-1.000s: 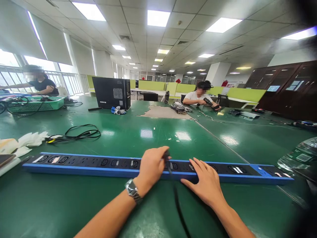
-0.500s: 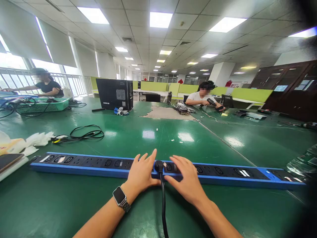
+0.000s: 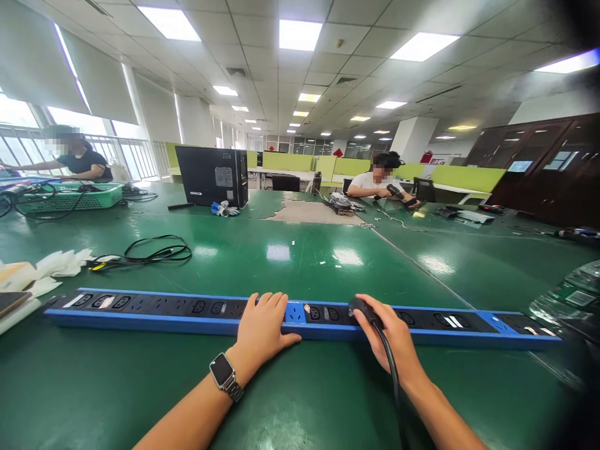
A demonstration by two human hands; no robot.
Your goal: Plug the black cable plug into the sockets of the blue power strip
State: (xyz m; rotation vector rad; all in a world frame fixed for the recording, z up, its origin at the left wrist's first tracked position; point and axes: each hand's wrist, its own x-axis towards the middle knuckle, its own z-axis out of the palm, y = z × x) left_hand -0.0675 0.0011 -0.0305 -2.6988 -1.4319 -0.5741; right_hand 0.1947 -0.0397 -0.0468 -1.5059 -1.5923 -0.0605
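A long blue and black power strip (image 3: 154, 309) lies across the green table (image 3: 290, 256) in front of me. My left hand (image 3: 260, 328) rests flat on the strip near its middle, fingers stretched out, beside a blue socket (image 3: 295, 312). My right hand (image 3: 394, 337) is closed around a black plug (image 3: 360, 307), holding it at the strip a little right of the middle. The plug's black cable (image 3: 392, 375) runs back over my right wrist toward me.
A coiled black cable (image 3: 150, 253) and white gloves (image 3: 60, 262) lie at the left. A black computer case (image 3: 212, 175) stands further back, a green basket (image 3: 70, 197) at the far left. Two people sit at the table's far side. Bagged circuit boards (image 3: 569, 300) lie at the right.
The black plug has left the blue middle socket and moved right along the strip in my right hand. My left hand stayed flat on the strip.
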